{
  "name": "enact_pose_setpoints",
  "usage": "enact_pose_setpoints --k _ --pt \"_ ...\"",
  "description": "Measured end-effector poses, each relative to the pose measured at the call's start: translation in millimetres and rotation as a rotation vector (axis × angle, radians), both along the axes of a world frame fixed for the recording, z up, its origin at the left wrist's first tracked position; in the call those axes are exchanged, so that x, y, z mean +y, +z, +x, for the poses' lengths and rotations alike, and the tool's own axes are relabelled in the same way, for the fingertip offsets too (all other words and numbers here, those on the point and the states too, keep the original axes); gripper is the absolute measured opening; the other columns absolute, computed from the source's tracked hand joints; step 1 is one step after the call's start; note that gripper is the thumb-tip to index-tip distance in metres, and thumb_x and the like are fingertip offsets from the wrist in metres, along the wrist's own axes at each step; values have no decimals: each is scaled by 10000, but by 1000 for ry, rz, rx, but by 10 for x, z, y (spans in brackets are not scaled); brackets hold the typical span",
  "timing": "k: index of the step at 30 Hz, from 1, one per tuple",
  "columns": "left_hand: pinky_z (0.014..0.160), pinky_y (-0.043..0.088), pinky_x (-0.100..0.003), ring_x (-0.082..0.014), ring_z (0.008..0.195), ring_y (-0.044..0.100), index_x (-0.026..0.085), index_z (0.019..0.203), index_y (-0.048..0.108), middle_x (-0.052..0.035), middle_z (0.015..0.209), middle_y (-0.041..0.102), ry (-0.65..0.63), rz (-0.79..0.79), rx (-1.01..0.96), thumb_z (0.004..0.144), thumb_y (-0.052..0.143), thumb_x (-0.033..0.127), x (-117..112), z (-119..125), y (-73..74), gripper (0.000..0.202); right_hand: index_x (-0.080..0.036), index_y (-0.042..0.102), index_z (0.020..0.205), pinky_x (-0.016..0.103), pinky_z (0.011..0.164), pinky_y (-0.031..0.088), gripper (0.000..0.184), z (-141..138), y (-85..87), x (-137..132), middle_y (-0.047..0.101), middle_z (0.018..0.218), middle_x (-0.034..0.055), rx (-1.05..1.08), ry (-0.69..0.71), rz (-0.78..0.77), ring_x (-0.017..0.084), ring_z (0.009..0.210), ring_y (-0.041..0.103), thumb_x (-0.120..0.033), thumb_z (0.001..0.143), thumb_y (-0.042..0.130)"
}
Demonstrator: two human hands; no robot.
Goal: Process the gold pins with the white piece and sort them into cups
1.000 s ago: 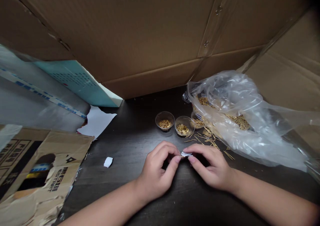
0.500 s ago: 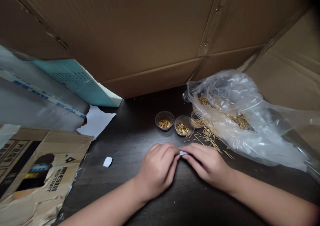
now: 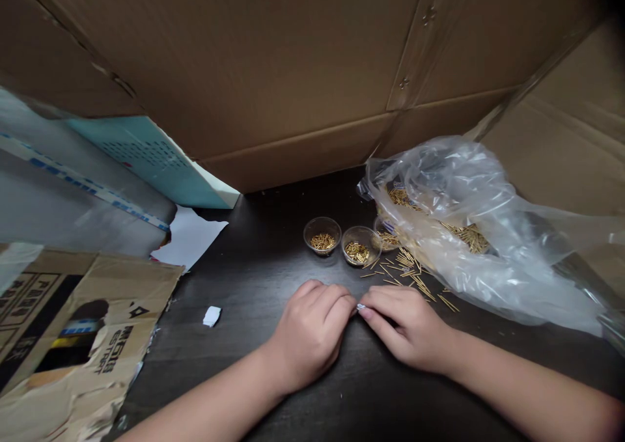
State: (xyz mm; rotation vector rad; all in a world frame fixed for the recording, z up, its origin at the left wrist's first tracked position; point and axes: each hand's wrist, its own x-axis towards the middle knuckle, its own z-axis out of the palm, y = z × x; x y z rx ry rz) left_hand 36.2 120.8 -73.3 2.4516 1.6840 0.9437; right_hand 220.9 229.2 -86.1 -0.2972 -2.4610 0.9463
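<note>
Both hands meet low over the dark table, fingertips nearly touching. Between thumb and forefinger, my right hand (image 3: 410, 325) pinches a small white piece of paper (image 3: 361, 307), of which only a bit shows. My left hand (image 3: 315, 331) is closed right beside it, its fingertips curled against the paper's left end; whatever they grip is hidden. Just beyond the hands stand clear plastic cups (image 3: 322, 235) holding short brass-coloured pins. Loose longer brass pins (image 3: 415, 276) lie scattered to the right of the cups.
A clear plastic bag (image 3: 469, 201) with more brass pins spreads over the right side. A white scrap (image 3: 211, 316) lies left of my hands. A torn cardboard box (image 3: 131, 312), white paper (image 3: 188, 237) and a pale blue box (image 3: 161, 162) flank the left. Cardboard walls (image 3: 293, 71) rise behind.
The paper piece between my fingertips shows less than before and sits slightly farther right and lower. My left fingers have edged right and closed more over it.
</note>
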Motion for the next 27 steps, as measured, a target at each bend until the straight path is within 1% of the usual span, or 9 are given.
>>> enact_pose_setpoints --k 5,7,9,11,13,15,19,24,27 --pt "769 472 -335 -197 830 637 140 1010 596 -64 927 691 16 -69 -54 993 518 152 25 -3 99 81 -183 587 885 279 626 413 153 -10 9 6 564 728 14 46 15 -44 145 647 522 -151 1001 493" --pt "749 483 -351 -217 825 641 146 1035 599 -74 944 688 35 -105 26 1004 505 219 50 -66 247 123 -182 589 890 277 619 412 145 -6 9 10 566 728 16 72 13 -53 144 643 523 -148 998 498" --pt "683 479 -369 -241 761 632 162 979 607 -74 892 670 89 -186 218 1014 478 284 48 -193 438 181 -181 590 892 276 605 410 140 2 6 15 569 723 16 88 6 -64 141 632 525 -148 997 504" --pt "650 474 -380 -263 725 634 181 870 598 -63 813 633 247 -356 433 1008 472 279 -15 -385 608 211 -181 588 893 274 598 412 134 10 1 22 574 719 15 106 -6 -75 139 624 529 -147 996 508" --pt "656 484 -395 -290 749 657 177 888 603 -76 842 633 452 -522 563 992 486 269 -154 -619 696 181 -181 585 893 272 602 420 129 15 -7 27 583 724 17 135 -25 -79 138 628 538 -144 994 513" --pt "704 502 -422 -322 824 675 168 948 610 -102 911 643 592 -621 602 988 476 293 -344 -851 682 187 -182 587 897 271 616 433 124 20 -15 29 595 733 19 156 -37 -78 139 643 552 -143 992 517" --pt "748 507 -428 -318 852 681 190 1033 593 -103 967 646 681 -722 462 994 432 418 -678 -1157 483 282 -179 600 920 271 631 453 117 22 -23 26 625 754 27 169 -42 -73 145 668 584 -150 996 517" --pt "729 510 -366 -248 807 654 220 886 594 -64 917 629 643 -655 177 977 402 467 -822 -1240 330 326 -178 614 922 271 636 464 126 -2 -17 37 641 764 28 176 -52 -76 144 673 599 -162 1003 519" --pt "713 519 -341 -223 758 641 223 999 643 -59 932 630 681 -535 88 944 454 550 -882 -1293 323 382 -177 618 922 272 645 475 128 -8 -13 42 657 779 34 180 -60 -77 148 687 613 -171 1004 520"
